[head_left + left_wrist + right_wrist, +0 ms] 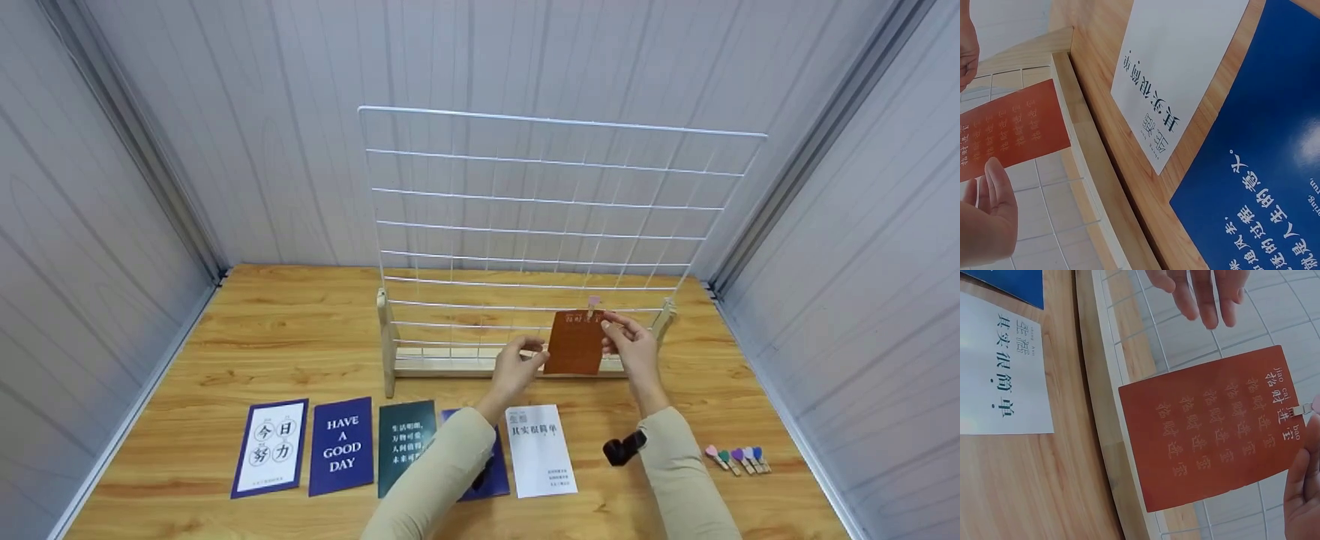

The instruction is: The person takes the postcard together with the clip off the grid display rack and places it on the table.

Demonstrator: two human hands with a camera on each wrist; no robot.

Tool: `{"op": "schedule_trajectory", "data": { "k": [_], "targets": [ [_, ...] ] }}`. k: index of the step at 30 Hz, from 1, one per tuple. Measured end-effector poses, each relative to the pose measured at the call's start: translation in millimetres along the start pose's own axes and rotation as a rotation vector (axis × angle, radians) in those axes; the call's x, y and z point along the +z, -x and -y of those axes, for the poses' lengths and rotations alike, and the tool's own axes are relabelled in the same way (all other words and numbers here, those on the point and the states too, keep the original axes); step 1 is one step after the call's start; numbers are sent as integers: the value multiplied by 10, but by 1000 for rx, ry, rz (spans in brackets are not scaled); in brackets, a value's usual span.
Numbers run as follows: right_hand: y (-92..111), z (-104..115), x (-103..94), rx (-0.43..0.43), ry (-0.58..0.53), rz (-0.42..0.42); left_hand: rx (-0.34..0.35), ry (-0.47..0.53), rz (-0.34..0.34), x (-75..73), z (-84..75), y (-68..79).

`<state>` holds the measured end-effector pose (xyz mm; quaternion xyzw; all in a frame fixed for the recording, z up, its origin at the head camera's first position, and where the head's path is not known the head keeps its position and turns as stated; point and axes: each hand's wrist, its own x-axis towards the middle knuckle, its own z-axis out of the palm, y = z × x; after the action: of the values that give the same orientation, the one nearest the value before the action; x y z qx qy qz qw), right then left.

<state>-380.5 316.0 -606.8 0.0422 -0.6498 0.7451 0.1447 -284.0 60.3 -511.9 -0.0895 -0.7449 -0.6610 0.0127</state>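
A red-brown card [574,345] with Chinese lettering hangs low on the right of the white wire grid [540,202]. A small clothespin with a pink heart [593,301] grips its top edge. My right hand [634,351] pinches the card's upper right corner, close beside the clothespin [1301,409]. At the card's left side is my left hand [517,369], thumb and fingers spread. From the right wrist view, the left hand's fingers [1204,298] are extended and apart from the card [1213,433]. In the left wrist view the left thumb overlaps the card [1027,124].
The grid stands in a wooden base [450,367]. In front lies a row of cards, among them a white one [541,450], a green one [405,446] and a blue one [341,446]. Several heart clothespins [739,460] lie at the right. Panels rise around the table.
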Motion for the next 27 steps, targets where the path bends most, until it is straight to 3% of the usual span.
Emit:
{"op": "schedule_trajectory", "data": {
  "k": [4,6,8,12,14,15,16,19,21,22,23,27],
  "targets": [
    [144,479,221,43,-52,34,-1,41,0,20,-3,-31],
    [139,569,273,48,-35,10,-1,45,-2,32,-8,-44],
    [-48,310,154,47,15,-32,-9,57,4,44,-11,-53],
    [-367,-204,-60,-61,38,-44,-21,64,8,54,-11,-76],
    [-201,162,146,-54,67,-48,-24,54,4,50,-13,-93],
    [-207,175,161,-46,47,-22,-21,48,2,47,-13,-101],
    [-76,439,294,-32,29,2,-20,40,0,45,-14,-109],
    [134,901,509,22,25,34,-12,29,-4,38,-33,-128],
    [101,866,489,8,14,64,1,17,-7,38,-47,-135],
    [208,1081,598,6,60,54,9,11,-11,39,-55,-141],
    [195,1069,600,-1,101,43,16,3,-14,41,-63,-145],
    [372,1459,849,41,280,31,28,-33,-7,51,-88,-168]
  ]
}}
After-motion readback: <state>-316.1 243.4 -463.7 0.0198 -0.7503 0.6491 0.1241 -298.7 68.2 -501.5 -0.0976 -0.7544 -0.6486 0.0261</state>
